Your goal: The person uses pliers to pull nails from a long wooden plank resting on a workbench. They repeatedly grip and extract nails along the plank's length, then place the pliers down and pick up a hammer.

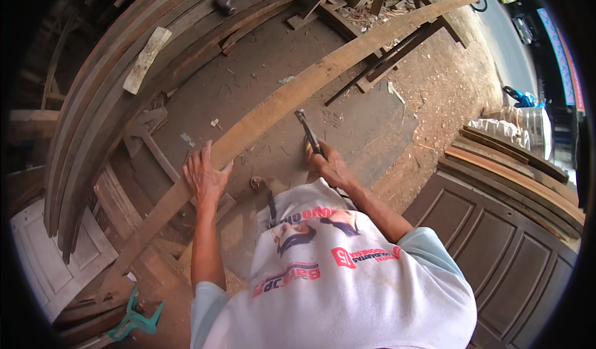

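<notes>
A long wooden plank runs slantwise from the lower left to the far upper right, its far part lying over a wooden support. My left hand lies across the near part of this plank, fingers and thumb spread over its width and gripping it. In front of my body, to the right of the plank and apart from it, my right hand is closed round the handle of a hammer. The hammer's metal head points away from me.
Several long planks are stacked at left, bearing a short pale block and a claw hammer. A brown panelled door with boards on it lies at right. A white door and green plastic piece are lower left.
</notes>
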